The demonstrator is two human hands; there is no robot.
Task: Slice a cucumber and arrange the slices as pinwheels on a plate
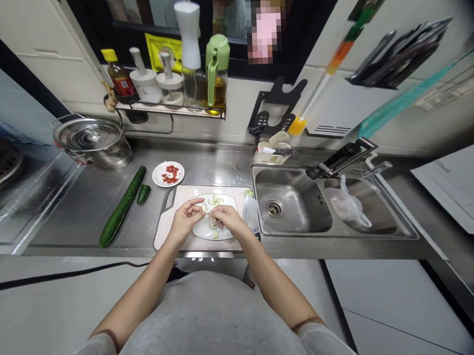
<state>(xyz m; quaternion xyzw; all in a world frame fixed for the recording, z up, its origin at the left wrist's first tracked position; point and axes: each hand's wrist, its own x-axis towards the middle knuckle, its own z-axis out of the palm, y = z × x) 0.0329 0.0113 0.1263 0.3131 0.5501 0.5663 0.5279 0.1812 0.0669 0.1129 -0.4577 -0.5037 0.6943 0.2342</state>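
Note:
My left hand [187, 219] pinches a thin cucumber slice [205, 206] over a white plate [198, 232]. My right hand [228, 220] meets it there, thumb and fingers closed at the slice's lower edge; its curled fingers partly hide what they hold. Pale green cucumber slices [215, 200] lie on the plate in a curved arrangement, with another near the front rim. Beneath the plate is a light pink cutting board [169, 228]. A broad knife blade [251, 212] rests at the board's right side, beside more cucumber slices [248, 194].
Left of the board lie a long cucumber [122, 207] and a short cucumber piece [144, 194]. Behind it stands a small plate [157, 176] with chopped red bits. A lidded steel pot [114, 152] is farther left. The double sink [294, 226] is at right, with a plastic bag [346, 207].

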